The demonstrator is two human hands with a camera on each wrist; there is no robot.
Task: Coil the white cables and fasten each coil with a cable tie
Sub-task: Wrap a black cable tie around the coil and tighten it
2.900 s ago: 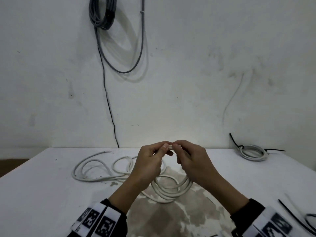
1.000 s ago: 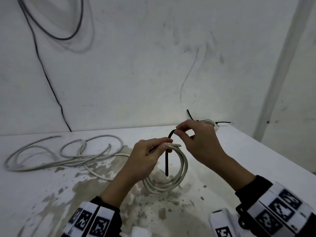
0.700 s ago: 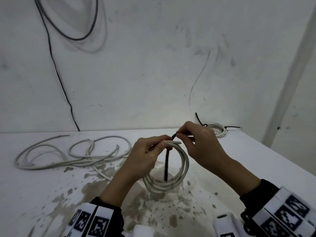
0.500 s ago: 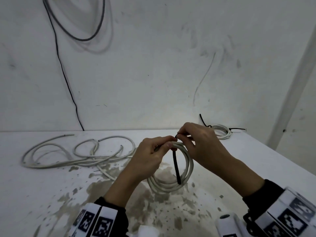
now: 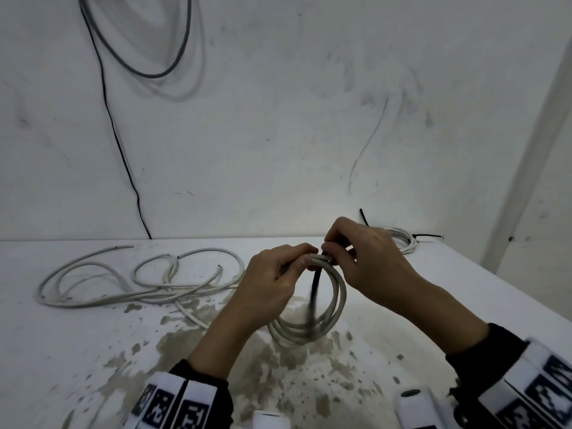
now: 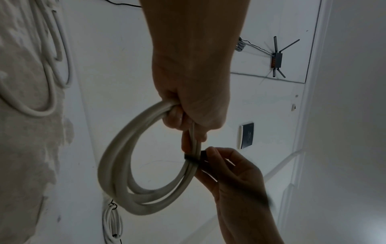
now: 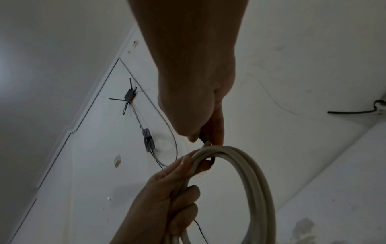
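Note:
My left hand (image 5: 278,274) grips the top of a white cable coil (image 5: 335,308) held upright above the white table (image 5: 77,351). A black cable tie (image 5: 314,289) wraps over the coil's top strands, and its tail hangs down through the ring. My right hand (image 5: 356,255) pinches the tie's head just right of my left fingers. In the left wrist view the black cable tie (image 6: 193,159) crosses the white cable coil (image 6: 117,173) at my right fingertips. The right wrist view shows the white cable coil (image 7: 250,173) and the pinched black cable tie (image 7: 203,139).
Loose white cables (image 5: 139,280) sprawl across the table's left side. A tied white coil (image 5: 402,241) with a black tie lies at the far right corner. Grey and black wires (image 5: 123,119) hang on the wall behind. The tabletop near me is stained and chipped.
The cable tie, first held above the coil by my right hand, has come down around the top strands. My right hand has closed in against my left. The view has swung slightly left.

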